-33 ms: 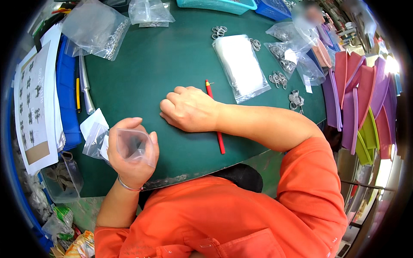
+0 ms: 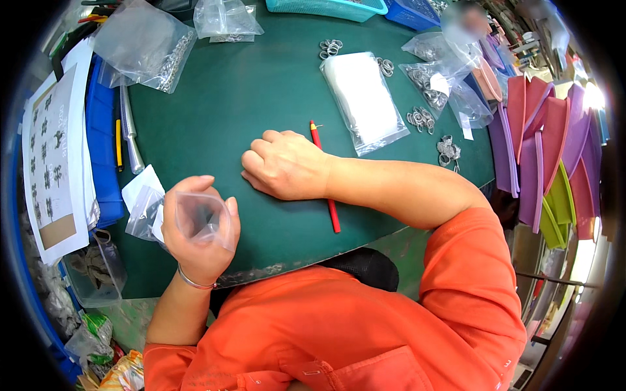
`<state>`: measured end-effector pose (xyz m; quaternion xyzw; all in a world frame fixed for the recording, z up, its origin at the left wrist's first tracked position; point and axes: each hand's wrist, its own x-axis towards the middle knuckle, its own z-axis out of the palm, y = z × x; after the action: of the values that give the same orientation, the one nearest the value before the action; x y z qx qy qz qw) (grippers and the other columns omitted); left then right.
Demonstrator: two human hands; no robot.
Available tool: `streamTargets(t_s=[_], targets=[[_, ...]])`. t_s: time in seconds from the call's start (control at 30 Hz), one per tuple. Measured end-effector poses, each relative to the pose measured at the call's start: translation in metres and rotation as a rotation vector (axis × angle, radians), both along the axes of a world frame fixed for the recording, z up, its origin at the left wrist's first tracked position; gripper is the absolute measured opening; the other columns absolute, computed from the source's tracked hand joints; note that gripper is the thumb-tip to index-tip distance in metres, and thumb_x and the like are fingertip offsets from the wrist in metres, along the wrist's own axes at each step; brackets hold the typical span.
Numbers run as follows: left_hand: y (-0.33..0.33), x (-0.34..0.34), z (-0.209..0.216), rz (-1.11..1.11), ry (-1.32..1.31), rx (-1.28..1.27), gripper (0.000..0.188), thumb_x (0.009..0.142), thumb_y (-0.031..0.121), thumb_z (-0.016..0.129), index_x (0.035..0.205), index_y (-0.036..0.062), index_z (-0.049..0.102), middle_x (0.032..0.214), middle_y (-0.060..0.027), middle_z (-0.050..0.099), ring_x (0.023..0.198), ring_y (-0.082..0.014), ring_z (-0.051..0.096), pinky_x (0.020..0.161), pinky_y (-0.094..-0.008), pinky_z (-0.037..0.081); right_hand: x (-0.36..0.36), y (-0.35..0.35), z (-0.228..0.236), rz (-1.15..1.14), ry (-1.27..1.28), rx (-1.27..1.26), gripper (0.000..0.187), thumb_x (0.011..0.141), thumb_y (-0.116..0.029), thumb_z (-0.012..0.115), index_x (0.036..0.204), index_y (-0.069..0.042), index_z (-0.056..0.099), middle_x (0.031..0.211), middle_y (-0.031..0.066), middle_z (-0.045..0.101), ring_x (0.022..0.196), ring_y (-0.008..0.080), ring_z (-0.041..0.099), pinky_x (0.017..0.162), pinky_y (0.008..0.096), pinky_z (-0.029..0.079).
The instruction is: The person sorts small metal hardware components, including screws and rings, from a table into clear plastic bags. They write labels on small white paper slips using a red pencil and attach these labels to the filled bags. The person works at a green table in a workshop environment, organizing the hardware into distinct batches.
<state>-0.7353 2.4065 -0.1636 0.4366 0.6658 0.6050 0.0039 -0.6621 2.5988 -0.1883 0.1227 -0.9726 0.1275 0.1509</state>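
Observation:
My left hand (image 2: 199, 241) is curled around a small clear plastic bag (image 2: 207, 215), whose mouth gapes upward between thumb and fingers. Beside that hand lies another small clear bag (image 2: 145, 214) with a white slip. Resting on the green tabletop, my right hand (image 2: 283, 166) is closed with its back up; its fingertips are tucked under, so anything inside is hidden. A red pen (image 2: 334, 216) lies beneath my right wrist, showing at both ends. Beyond it is a clear packet of white sheets or bags (image 2: 365, 101).
Small piles of metal rings (image 2: 420, 120) lie around the packet, with bags of metal parts (image 2: 427, 85) at right. Pink, purple and green bins (image 2: 541, 143) stand far right. A printed sheet (image 2: 55, 156) and blue tray (image 2: 104, 150) line the left. A turquoise basket (image 2: 326, 8) sits at the back.

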Motion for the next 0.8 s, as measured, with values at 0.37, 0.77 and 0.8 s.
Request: streamTargets(t_s=[0.37,0.77,0.8], targets=[[0.027,0.012,0.002,0.094,0.018,-0.121,0.038,0.078,0.012,0.077,0.110,0.0035,0.058,0.080,-0.0087,0.062,0.069,-0.0196,0.064,0.064,-0.0314,0.053,-0.010,0.003,0.009,-0.401,-0.013,-0.683,0.011,0.090,-0.003,0.058,0.100,0.000,0.061,0.089,0.0151,0.064,0.068,0.0260,0.062,0.060,0.0368,0.050],[0.037,0.006,-0.010,0.152,-0.136,-0.312,0.038,0.074,0.015,0.077,0.104,0.0024,0.056,0.087,-0.0158,0.066,0.077,-0.0320,0.068,0.069,-0.0375,0.053,-0.029,-0.018,0.084,-0.058,0.072,-2.333,0.024,0.099,-0.028,0.051,0.085,-0.008,0.051,0.070,0.0039,0.048,0.056,0.0155,0.044,0.049,0.0301,0.035],[0.038,0.007,-0.010,0.151,-0.141,-0.295,0.039,0.074,0.016,0.078,0.103,0.0024,0.056,0.087,-0.0161,0.066,0.077,-0.0322,0.068,0.069,-0.0374,0.053,-0.030,-0.026,0.085,-0.086,0.166,-2.267,0.023,0.099,-0.027,0.051,0.085,-0.008,0.051,0.071,0.0045,0.050,0.058,0.0166,0.047,0.052,0.0315,0.039]])
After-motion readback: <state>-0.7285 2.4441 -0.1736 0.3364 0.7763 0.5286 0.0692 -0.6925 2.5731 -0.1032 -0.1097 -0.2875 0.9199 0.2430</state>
